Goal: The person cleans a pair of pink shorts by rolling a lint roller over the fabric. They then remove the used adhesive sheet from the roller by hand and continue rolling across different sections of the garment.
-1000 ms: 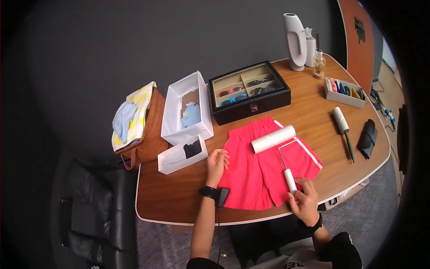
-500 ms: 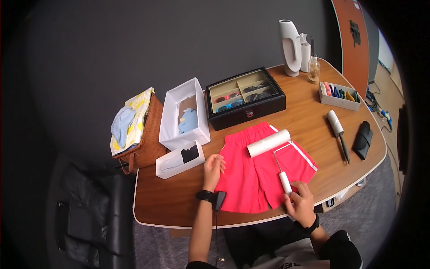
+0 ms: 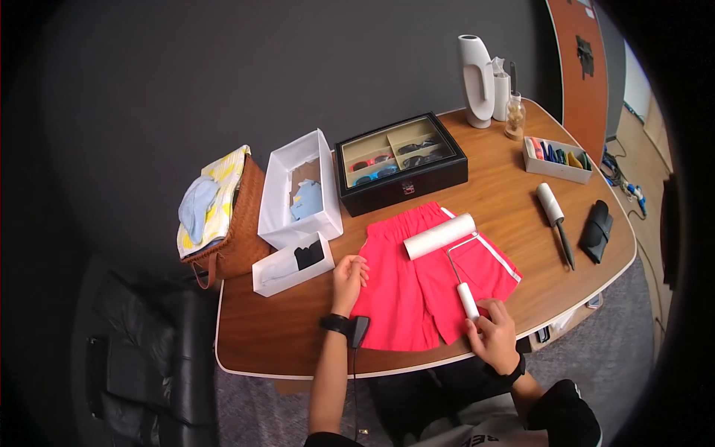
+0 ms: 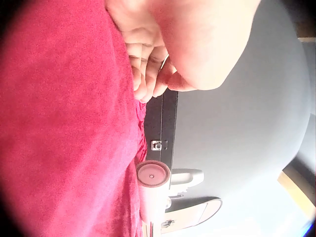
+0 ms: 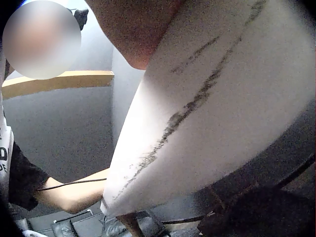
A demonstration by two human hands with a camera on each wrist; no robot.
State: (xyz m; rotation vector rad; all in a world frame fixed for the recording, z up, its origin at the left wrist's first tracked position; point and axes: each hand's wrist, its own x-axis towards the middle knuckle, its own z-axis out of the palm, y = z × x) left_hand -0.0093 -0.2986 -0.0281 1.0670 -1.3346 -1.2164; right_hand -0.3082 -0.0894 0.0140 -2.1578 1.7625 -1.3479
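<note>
Pink shorts [image 3: 398,298] with white side stripes lie spread flat at the front of the wooden table. Across their upper right part rests a white lint roller [image 3: 439,237], whose wire frame leads down to a white handle [image 3: 467,300]. My right hand [image 3: 494,339] holds the lower end of that handle between thumb and fingers, near the table's front edge. At the left side of the shorts lies my left hand [image 3: 348,287], fingers loosely bent, fingertips [image 4: 143,94] on the fabric in the left wrist view. The right wrist view hides the roller.
A glass-topped case [image 3: 402,179] of sunglasses stands behind the shorts. To the left are two white boxes [image 3: 268,227] [image 3: 294,277] and a woven basket [image 3: 242,223]. Rightward lie another lint roller [image 3: 550,203], a black pouch [image 3: 596,232] and a box [image 3: 558,173] of colourful rolled items.
The head view has shifted, so the whole table sits a little further left and lower. Both hands, the lint roller and the shorts keep nearly the same places relative to each other.
</note>
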